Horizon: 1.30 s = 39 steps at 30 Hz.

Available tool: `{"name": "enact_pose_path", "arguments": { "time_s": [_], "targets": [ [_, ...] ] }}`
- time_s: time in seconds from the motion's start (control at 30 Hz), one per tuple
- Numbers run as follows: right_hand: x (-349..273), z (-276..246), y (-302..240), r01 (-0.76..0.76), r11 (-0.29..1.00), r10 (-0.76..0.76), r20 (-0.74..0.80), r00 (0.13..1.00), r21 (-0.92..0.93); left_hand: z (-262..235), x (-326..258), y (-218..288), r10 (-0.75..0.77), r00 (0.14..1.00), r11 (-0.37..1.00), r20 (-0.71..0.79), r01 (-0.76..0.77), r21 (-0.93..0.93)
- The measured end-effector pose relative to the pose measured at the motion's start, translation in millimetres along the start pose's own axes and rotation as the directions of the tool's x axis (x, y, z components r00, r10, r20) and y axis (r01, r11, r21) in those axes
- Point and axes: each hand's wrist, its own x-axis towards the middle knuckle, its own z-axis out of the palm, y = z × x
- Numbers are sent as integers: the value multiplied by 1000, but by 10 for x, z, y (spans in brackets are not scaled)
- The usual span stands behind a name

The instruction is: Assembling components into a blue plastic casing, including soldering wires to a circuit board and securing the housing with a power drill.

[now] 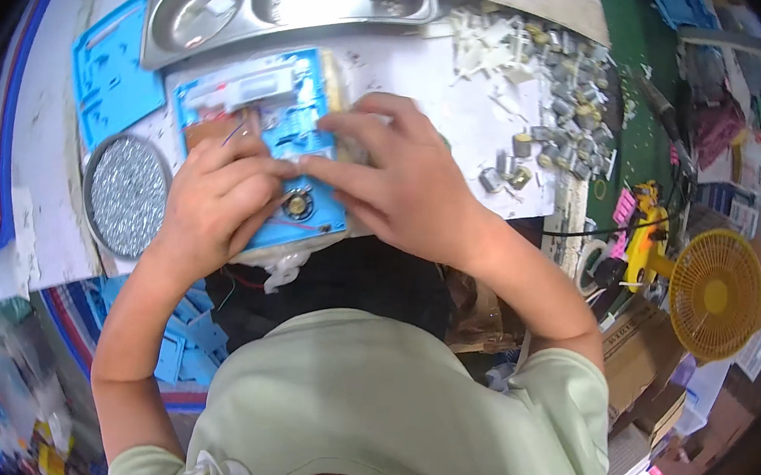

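Observation:
A blue plastic housing (321,144) lies in front of me on a pale, crumpled plastic-wrapped pad. It carries a brown board (210,131), a round black speaker (297,205) with thin wires, and a whitish rectangular part (252,84). My left hand (216,195) rests over its left side, fingers bent and pressed together near the middle; what they pinch is hidden. From the right, my right hand (402,174) reaches across the housing with fingertips at its middle. Between its curled fingers shows a blurred greyish piece, too unclear to name.
A metal compartment tray (196,48) stands at the back left, beside another blue plastic piece (118,67). A round dish (125,194) of small silvery parts sits left. Small metal motors (572,119) and white plastic bits spread right. A yellow fan (717,295) stands farther right.

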Motion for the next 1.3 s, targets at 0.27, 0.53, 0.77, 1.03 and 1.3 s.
{"name": "enact_pose_path", "arguments": {
  "time_s": [0.27, 0.53, 0.77, 1.03, 1.3],
  "targets": [
    [-765, -952, 798, -439, 685, 521, -30, 853, -582, -16, 54, 26, -23, 999, 997, 21, 25, -67],
    [-146, -697, 226, -261, 955, 265, 7, 964, -139, -233, 464, 541, -439, 898, 812, -15, 389, -435],
    [136, -425, -49, -37, 989, 67, -206, 976, 143, -315, 727, 374, -489, 846, 620, 212, 508, -598],
    [-132, -276, 4, -154, 461, 646, -212, 733, 874, -321, 1401, 202, -250, 883, 610, 398, 463, -643],
    [-239, -496, 230, -110, 456, 681, -266, 682, 883, 483, 3035, -1132, -509, 854, 854, -103, 517, 66]
  ]
}}
